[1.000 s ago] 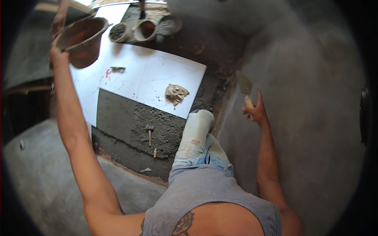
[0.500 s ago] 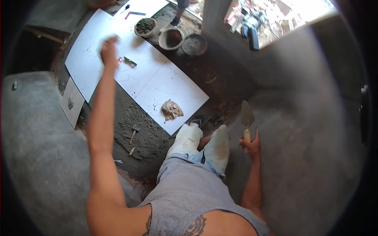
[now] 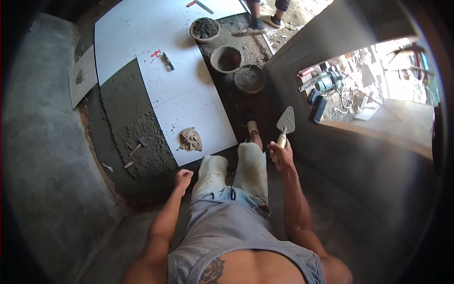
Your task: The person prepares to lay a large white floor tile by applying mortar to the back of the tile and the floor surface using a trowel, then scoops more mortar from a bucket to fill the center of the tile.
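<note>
Right hand is wrapped around the wooden handle of a pointing trowel, blade up toward 12 o'clock and clear of the floor; it looks carried, not working, and I can't see any mortar on it. Left hand is curled into a loose fist, holding nothing, hanging at 9 o'clock of the knees above the dark floor strip.

Outward from there:
- Crumpled rag lies on the nearest white tile, at 11 o'clock of the left hand, probably parked there for wiping.
- Loose mortar bed at 10 o'clock, untiled, with a small mallet lying on it. Tile edge meets it in a straight line.
- 3 mortar pans in a cluster at 12 o'clock on the dark strip beside the tiles, all off the finished surface.
- Another person's feet beyond the pans, at the top edge.

Room: grey wall on the left and the wall with a window opening on the right pinch the lane. Open footing is the dark strip running ahead of the knees; wet bed at 10 o'clock is the part I'd keep off.
</note>
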A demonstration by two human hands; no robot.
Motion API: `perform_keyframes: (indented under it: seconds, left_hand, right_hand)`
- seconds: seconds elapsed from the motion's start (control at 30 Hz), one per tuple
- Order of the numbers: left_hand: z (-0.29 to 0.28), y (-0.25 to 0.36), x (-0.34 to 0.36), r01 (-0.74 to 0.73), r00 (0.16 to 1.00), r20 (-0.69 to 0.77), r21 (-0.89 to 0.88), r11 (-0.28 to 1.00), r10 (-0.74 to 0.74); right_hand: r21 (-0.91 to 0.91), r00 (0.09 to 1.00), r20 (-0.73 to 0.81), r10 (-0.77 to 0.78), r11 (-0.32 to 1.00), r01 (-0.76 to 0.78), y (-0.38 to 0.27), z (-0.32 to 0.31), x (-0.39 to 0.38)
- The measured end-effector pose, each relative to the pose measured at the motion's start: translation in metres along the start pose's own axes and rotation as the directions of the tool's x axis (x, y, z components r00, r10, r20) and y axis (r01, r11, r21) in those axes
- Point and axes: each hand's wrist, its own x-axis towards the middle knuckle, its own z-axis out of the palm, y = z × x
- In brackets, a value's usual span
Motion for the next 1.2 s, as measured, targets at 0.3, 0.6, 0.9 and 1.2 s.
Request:
perform_keyframes:
  seconds: [0.3,0.6,0.9,1.2]
  left_hand:
    - [0.182,0.005,0.096,0.375,0.868,-0.268,-0.195,0.906,-0.417]
    - [0.351,0.219,0.593,-0.040,0.920,-0.364,-0.460,0.887,-0.147]
    - [0.443,0.469,1.103,-0.239,0.951,-0.310,-0.743,0.625,-0.005]
    - [0.457,0.699,0.991,-0.545,0.804,-0.450,-0.293,0.786,0.389]
  right_hand:
    - [-0.483,0.942,-0.188,-0.279,0.861,0.158,-0.003,0.173,0.713]
    - [0.084,0.986,-0.151,-0.069,0.993,0.083,0.031,0.231,0.995]
    - [-0.087,0.980,-0.036,-0.197,0.977,0.193,0.030,0.218,1.065]
    - [-0.094,0.973,-0.154,-0.170,0.983,0.157,-0.052,0.192,1.047]
